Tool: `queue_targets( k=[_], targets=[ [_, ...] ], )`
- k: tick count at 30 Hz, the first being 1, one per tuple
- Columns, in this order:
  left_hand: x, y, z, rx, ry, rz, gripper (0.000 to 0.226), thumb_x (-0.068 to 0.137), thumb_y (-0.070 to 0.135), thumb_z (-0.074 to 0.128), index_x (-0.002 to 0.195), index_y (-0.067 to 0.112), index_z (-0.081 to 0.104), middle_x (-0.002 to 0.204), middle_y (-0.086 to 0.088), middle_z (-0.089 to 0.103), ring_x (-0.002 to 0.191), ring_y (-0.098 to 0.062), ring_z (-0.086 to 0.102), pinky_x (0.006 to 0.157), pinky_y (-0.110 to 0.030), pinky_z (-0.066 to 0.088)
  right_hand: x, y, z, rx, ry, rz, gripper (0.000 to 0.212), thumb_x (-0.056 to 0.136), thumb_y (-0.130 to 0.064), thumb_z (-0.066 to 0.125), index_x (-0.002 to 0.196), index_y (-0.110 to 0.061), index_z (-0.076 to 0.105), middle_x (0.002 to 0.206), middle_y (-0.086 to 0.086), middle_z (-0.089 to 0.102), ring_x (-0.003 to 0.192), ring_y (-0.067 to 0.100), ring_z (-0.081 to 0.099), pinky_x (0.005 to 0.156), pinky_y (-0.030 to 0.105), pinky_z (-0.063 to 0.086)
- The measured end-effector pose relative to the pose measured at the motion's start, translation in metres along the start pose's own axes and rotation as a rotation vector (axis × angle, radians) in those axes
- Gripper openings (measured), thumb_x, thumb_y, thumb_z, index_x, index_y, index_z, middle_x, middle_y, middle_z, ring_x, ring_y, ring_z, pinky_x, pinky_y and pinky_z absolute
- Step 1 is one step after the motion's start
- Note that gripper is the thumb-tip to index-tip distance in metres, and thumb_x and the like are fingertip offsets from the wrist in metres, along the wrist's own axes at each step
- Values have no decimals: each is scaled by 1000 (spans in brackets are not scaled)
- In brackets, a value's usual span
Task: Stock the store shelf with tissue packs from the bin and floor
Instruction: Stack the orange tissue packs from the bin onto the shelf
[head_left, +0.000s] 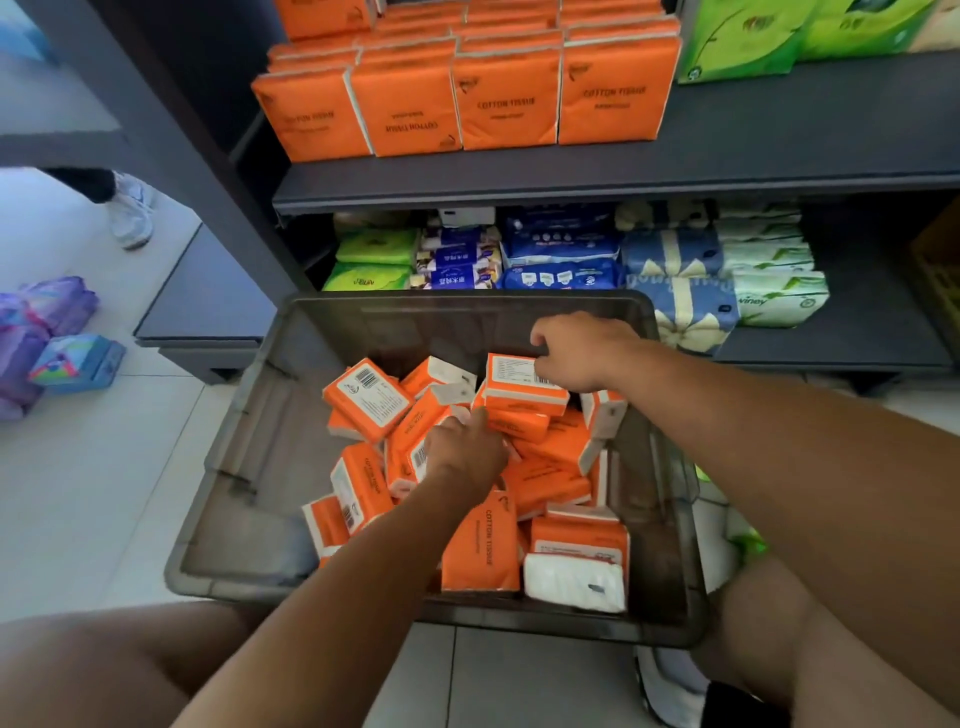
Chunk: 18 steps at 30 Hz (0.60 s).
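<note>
The dark shelf (571, 182) before me holds upright orange rows (467, 104) on its upper board and blue and green packs (561, 260) below, with the grey bin (249, 467) on the floor against it. In the bin lies a loose heap (550, 467) of orange tissue packs with white sides and barcodes. My right hand (582, 353) grasps the top pack (524, 387) by its far edge. My left hand (462, 454) is down in the heap, fingers bent, and I cannot tell whether it grips one.

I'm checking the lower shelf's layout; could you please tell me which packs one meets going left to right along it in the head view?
Green packs → navy-and-white packs → blue packs → pale blue ribbon-print packs → white packs with green leaves.
</note>
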<state>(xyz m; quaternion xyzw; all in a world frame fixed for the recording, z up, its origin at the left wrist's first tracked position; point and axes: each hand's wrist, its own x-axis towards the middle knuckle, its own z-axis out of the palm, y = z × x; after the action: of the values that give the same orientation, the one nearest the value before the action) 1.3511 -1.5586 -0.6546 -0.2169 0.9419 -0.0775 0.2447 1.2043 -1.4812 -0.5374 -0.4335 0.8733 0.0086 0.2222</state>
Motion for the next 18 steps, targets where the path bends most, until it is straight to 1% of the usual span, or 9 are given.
queue_targets(
  k=[3, 6, 8, 11, 13, 14, 15, 17, 18],
  targets=[
    [-10, -20, -8, -169, 37, -110, 36, 97, 28, 47, 132, 19, 51, 140, -9, 34, 113, -38, 53, 86, -45, 47, -7, -1, 3, 2, -7, -7, 35, 95, -37, 53, 127, -25, 56, 124, 2, 61, 111, 25, 58, 87, 39, 50],
    [-26, -46, -17, -275, 51, -152, 40, 91, 10, 51, 130, 18, 47, 136, -12, 32, 110, -39, 56, 84, -48, 51, -14, -6, 10, 1, -27, -12, 35, 95, -35, 53, 127, -24, 57, 126, 3, 61, 113, 25, 58, 89, 40, 50],
    [-36, -66, -24, -386, 52, -173, 44, 86, 5, 52, 128, 17, 48, 133, -12, 32, 109, -40, 58, 85, -49, 51, -19, -11, 16, -13, -36, -25, 36, 95, -35, 52, 129, -24, 56, 129, 5, 60, 116, 26, 58, 92, 40, 49],
    [-49, -99, -42, -507, 51, -156, 60, 82, 8, 57, 138, 24, 45, 136, -10, 31, 117, -37, 54, 97, -46, 46, -23, -21, 30, -46, -89, -66, 39, 96, -36, 50, 133, -24, 55, 136, 6, 57, 121, 28, 56, 96, 39, 48],
    [-59, -118, -60, -579, 44, -145, 63, 86, 11, 54, 146, 25, 39, 138, -12, 31, 124, -34, 48, 102, -38, 44, -23, -29, 47, -46, -140, -99, 41, 95, -37, 50, 134, -26, 54, 139, 6, 55, 125, 28, 54, 99, 39, 47],
    [-66, -126, -70, -621, 44, -149, 60, 89, 13, 52, 147, 24, 38, 138, -13, 35, 124, -34, 48, 100, -35, 44, -21, -33, 56, -48, -164, -115, 42, 93, -38, 51, 133, -26, 54, 140, 7, 55, 125, 28, 54, 99, 38, 47],
    [-72, -134, -79, -660, 55, -156, 53, 92, 15, 50, 144, 23, 41, 134, -13, 43, 121, -34, 50, 96, -34, 45, -20, -37, 66, -45, -179, -133, 44, 92, -39, 53, 134, -27, 53, 140, 7, 55, 124, 29, 54, 99, 38, 47],
    [-83, -150, -92, -758, 125, -166, 36, 94, 14, 47, 129, 19, 50, 119, -11, 58, 113, -31, 56, 93, -39, 49, -16, -44, 82, -9, -201, -160, 51, 93, -40, 55, 141, -27, 46, 146, 7, 50, 128, 28, 51, 102, 36, 45],
    [-88, -158, -94, -835, 156, -185, 37, 92, 10, 47, 127, 19, 50, 118, -9, 59, 111, -29, 57, 92, -42, 51, -15, -49, 90, 6, -217, -167, 56, 93, -41, 56, 146, -26, 42, 149, 6, 47, 131, 28, 49, 103, 36, 43]
  ],
)
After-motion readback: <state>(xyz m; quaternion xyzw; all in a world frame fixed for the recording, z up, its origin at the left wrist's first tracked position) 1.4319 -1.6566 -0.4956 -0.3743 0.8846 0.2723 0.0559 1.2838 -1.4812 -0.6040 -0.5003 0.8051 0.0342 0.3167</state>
